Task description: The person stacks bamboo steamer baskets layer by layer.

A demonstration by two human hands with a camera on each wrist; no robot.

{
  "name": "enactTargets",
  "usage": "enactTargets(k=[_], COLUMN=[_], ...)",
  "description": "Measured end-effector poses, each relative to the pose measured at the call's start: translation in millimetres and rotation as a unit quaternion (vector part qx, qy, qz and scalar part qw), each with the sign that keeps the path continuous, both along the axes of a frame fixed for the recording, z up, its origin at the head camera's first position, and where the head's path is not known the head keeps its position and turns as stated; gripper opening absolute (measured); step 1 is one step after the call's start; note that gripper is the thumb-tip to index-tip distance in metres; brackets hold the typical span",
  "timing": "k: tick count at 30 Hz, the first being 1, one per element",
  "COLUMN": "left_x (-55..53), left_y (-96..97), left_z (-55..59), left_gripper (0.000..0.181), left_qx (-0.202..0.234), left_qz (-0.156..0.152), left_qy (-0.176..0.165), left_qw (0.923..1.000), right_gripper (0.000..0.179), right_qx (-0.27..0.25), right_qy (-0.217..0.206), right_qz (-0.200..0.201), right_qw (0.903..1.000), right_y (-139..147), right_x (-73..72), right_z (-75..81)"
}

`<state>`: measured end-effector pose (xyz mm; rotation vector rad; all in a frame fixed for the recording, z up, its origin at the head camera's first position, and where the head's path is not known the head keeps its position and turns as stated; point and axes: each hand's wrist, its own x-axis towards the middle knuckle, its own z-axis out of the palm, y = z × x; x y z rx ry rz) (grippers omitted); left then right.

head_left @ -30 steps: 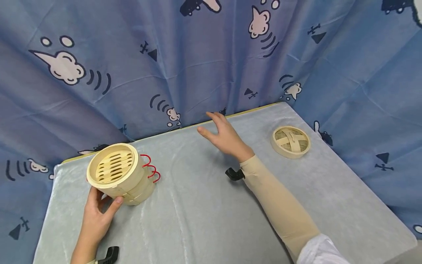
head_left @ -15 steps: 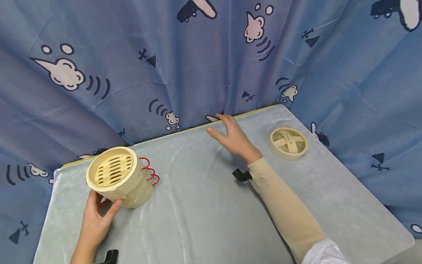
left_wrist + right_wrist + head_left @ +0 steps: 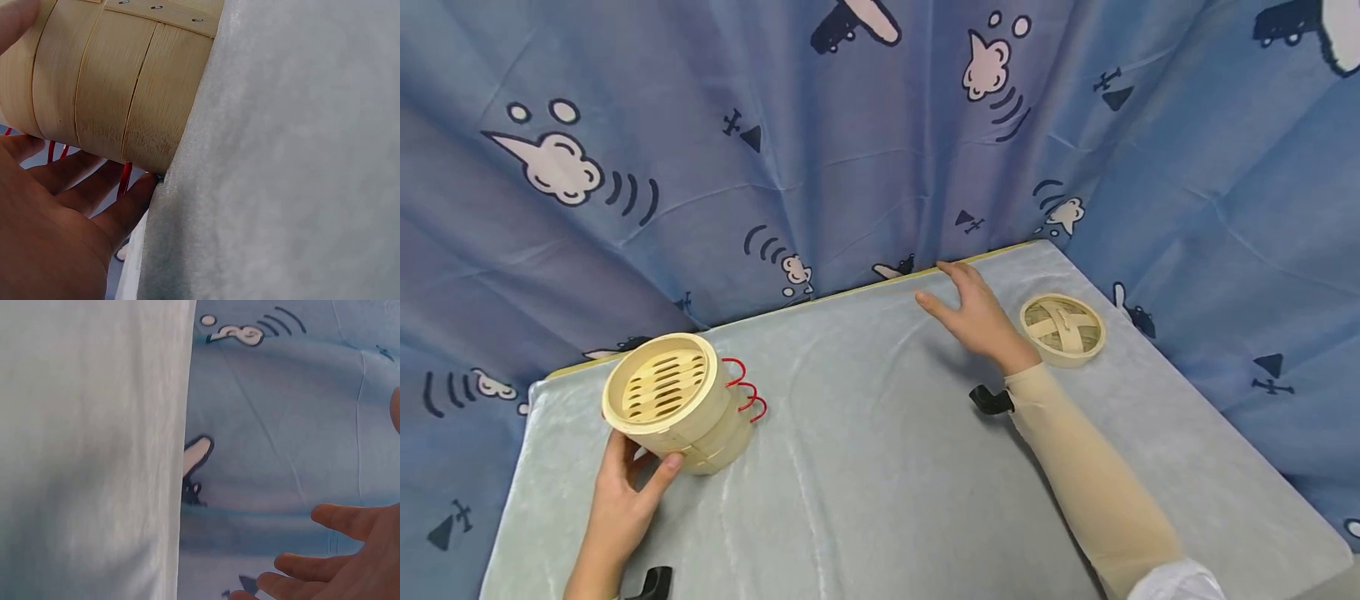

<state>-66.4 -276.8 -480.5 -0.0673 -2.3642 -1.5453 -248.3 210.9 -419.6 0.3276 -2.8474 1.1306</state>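
While the left hand (image 3: 628, 500) grips one steamer stack (image 3: 703, 429), the right hand (image 3: 981, 318), fingers spread, hovers left of one lid (image 3: 1064, 328).

No readable text, no legible labels, no numbers

The right hand (image 3: 981, 321) is now farther right than a second ago, much nearer the round bamboo steamer lid (image 3: 1063, 327). In the head view, its wrist closes the earlier gap to the lid's left edge. The beige sleeve (image 3: 1090, 467) shifts right too, and the fingers uncover a printed airplane (image 3: 895, 267).
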Motion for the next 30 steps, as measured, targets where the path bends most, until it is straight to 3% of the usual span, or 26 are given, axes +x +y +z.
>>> enactTargets(k=[12,21,30], left_x=[-1.8,0.3,-5.6], left_y=[-3.9,-6.6,-8.5], left_z=[-0.6,-2.0,-2.6], left_gripper=[0.085,0.085,0.093], left_qx=[-0.024,-0.021,-0.050], left_qz=[0.007,0.019,-0.008], left_qy=[-0.011,-0.010,0.003], left_qw=[0.9996,0.9995,0.9987], right_gripper=[0.087,0.088,0.088], right_qx=[0.026,0.036,0.066], right_qy=[-0.009,-0.008,-0.016], right_qz=[-0.029,-0.029,-0.051], right_qw=[0.9992,0.9989,0.9964], right_y=[40,56,86], right_x=[2.6,2.2,18.9], right_z=[2.4,2.4,-4.2])
